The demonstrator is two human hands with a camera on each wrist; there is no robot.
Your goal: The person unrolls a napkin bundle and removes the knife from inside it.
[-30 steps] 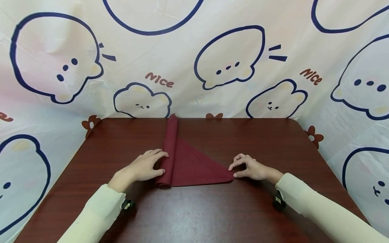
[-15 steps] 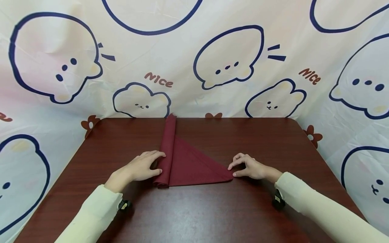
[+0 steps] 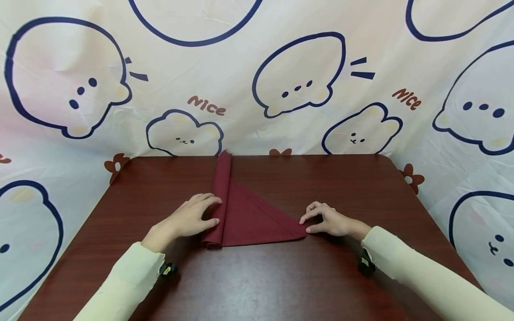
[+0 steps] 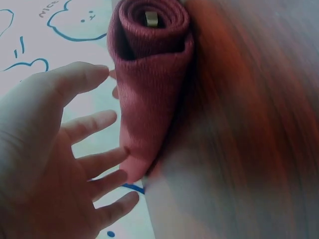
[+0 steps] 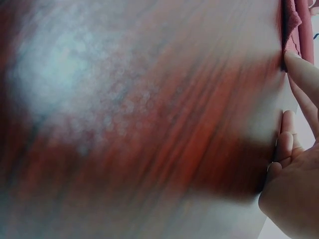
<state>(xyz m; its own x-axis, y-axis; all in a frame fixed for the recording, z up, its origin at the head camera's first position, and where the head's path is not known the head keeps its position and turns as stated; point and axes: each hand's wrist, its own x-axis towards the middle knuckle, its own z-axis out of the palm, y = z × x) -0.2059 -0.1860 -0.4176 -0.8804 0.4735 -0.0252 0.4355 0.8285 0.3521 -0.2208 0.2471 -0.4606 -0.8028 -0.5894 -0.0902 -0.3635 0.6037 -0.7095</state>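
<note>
A dark red cloth [image 3: 257,218] lies on the table, its left part wound into a long roll [image 3: 220,196] and its right part flat, narrowing to a corner. Against the roll's left side rests my left hand [image 3: 188,219], thumb and fingers spread and loosely bent. The left wrist view looks onto the coiled end of the roll [image 4: 149,89], with a small pale yellow piece [image 4: 151,19] inside it. My right hand [image 3: 333,222] holds the flat corner between thumb and index finger. In the right wrist view, its thumb [image 5: 301,74] meets the cloth's edge [image 5: 293,30].
The brown wooden table [image 3: 257,285] reaches back to a pale curtain [image 3: 241,80] printed with cartoon faces. The roll's far end lies at the table's back edge. A dark device sits at each wrist, by the pale sleeves [image 3: 128,276].
The roll and my left hand have shifted very slightly left, and the left hand has come back a little to the right. The right hand stays at the corner. The head view has drifted a little.
</note>
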